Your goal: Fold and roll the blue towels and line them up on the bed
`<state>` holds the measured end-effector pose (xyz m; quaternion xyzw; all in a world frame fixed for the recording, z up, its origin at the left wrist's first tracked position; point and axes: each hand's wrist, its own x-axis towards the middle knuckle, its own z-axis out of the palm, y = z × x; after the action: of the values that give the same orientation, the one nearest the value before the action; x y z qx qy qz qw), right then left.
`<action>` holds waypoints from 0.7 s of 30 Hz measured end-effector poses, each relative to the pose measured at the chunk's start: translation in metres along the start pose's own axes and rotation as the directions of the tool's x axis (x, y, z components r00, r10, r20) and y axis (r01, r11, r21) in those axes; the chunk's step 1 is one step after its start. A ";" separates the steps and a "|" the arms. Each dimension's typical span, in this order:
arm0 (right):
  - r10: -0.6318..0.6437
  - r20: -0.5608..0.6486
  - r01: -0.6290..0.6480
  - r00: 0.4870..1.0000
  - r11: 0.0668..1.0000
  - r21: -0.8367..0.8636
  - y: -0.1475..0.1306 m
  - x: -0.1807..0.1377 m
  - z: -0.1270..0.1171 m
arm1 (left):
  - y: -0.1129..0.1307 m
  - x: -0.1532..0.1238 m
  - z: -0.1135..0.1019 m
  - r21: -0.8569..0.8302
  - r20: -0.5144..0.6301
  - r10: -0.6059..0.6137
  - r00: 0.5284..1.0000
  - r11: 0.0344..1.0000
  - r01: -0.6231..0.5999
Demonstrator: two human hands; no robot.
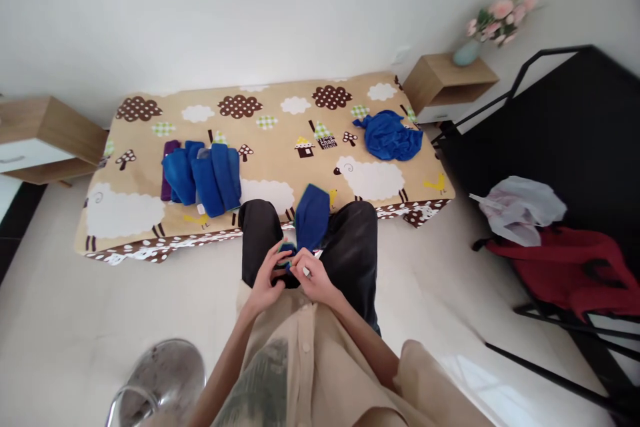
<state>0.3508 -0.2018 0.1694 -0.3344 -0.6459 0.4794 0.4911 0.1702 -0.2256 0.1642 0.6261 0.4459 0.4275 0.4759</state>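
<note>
A dark blue cloth (313,213) lies over my lap, its wide end spread on my thigh towards the bed and its narrow end gathered at my fingers. My left hand (270,278) is curled round the narrow end, with blue showing between the fingers. Beside it, my right hand (311,273) pinches the cloth close to where it narrows. A small white piece, perhaps a label, shows at the right fingers. Both hands are close together in front of my waist, and part of the cloth is hidden behind them.
A low bed (280,167) with a sheep-print cover stands ahead. Folded blue towels (205,177) lie on its left, a crumpled blue bag (393,135) on its right. Bedside cabinets (440,83) flank it. A black frame (545,127) with a red bag (575,267) stands right.
</note>
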 end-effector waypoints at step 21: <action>0.000 -0.127 -0.007 0.992 0.998 -0.057 0.010 -0.002 0.013 | 0.096 0.052 -0.039 0.783 -0.078 0.753 0.653 0.452 -0.427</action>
<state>0.3380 -0.2041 0.1589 -0.3794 -0.6264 0.4392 0.5204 0.1592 -0.1817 0.2711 0.7668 0.4085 0.4859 -0.0948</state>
